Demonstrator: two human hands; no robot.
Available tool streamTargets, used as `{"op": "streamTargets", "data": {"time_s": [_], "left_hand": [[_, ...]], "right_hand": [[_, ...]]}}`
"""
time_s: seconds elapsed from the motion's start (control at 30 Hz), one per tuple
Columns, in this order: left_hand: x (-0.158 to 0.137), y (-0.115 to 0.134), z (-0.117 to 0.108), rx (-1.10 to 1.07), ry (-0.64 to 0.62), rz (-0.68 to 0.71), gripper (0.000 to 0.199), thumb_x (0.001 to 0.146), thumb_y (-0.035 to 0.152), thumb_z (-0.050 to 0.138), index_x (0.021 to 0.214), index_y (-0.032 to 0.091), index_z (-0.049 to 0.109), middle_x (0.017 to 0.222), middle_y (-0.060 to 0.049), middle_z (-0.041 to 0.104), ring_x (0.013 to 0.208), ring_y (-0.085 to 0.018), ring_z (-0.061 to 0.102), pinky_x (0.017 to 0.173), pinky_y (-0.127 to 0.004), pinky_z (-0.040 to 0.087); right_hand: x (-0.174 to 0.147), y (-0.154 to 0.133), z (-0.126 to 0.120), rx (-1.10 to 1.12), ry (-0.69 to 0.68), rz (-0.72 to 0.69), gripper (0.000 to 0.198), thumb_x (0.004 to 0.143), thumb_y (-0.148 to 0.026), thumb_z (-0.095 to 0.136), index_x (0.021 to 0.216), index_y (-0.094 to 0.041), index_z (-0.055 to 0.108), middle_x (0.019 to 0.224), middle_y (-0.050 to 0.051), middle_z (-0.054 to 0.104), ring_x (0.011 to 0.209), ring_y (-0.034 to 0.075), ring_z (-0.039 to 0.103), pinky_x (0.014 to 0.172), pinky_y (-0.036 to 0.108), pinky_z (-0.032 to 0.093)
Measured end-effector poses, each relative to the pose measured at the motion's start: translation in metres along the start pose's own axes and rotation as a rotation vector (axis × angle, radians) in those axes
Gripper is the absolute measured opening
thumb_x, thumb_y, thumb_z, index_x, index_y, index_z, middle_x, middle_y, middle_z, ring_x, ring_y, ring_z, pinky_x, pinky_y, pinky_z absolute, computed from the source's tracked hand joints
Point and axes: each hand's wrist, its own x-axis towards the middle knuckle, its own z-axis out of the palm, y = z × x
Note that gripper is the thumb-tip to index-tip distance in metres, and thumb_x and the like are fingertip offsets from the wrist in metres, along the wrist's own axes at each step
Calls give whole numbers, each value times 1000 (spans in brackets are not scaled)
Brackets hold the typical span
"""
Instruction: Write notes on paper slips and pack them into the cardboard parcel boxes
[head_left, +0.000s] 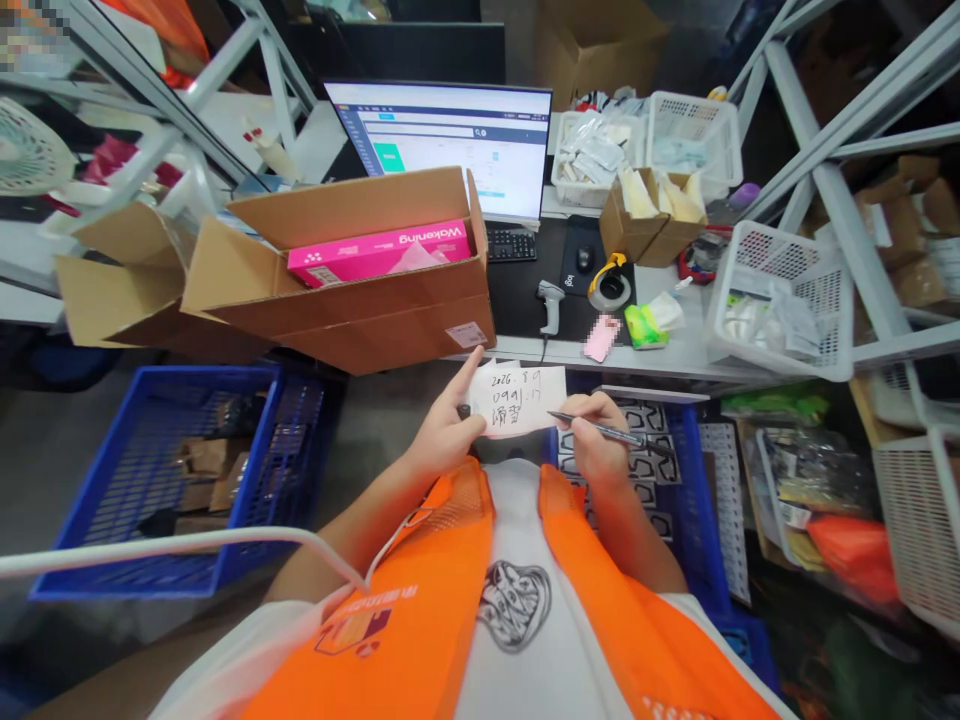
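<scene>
My left hand (pixel 442 430) pinches the left edge of a white slip of paper (pixel 544 385), its index finger stretched up toward the label on the cardboard box (pixel 360 335). A small dark piece, perhaps a pen cap, shows between its fingers. Handwritten numbers and characters cover the slip, "2026" among them. Wrapped around a dark pen (pixel 619 434) is my right hand (pixel 598 440), the pen's tip at the right part of the paper. Inside the open cardboard box lies a pink box (pixel 382 250) marked "Wakening".
Behind the box stands a monitor (pixel 450 140). A barcode scanner (pixel 550 305), mouse (pixel 585 260), tape roll (pixel 609 287) and tissue pack (pixel 645 327) lie on the desk. White baskets (pixel 780 300) line the right. Blue crates (pixel 247 480) sit below, left and right.
</scene>
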Motion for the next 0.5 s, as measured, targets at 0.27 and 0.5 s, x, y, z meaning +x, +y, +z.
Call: {"op": "streamTargets", "data": {"time_s": [0.27, 0.5], "left_hand": [[-1, -6, -1, -104, -4, -64, 83, 83, 21, 67, 160, 28, 35, 160, -6, 43, 139, -32, 50, 120, -45, 37], [-4, -2, -3, -28, 35, -16, 81, 84, 21, 67, 159, 27, 38, 160, -6, 43, 143, -31, 45, 126, -45, 27]], "right_hand": [[-3, -1, 5, -324, -62, -62, 10, 82, -14, 66, 83, -23, 63, 73, -3, 62, 65, 12, 56, 60, 26, 43], [0, -5, 13, -518, -62, -140, 9, 83, -15, 67, 82, -22, 62, 74, -2, 63, 65, 12, 56, 58, 25, 44]]}}
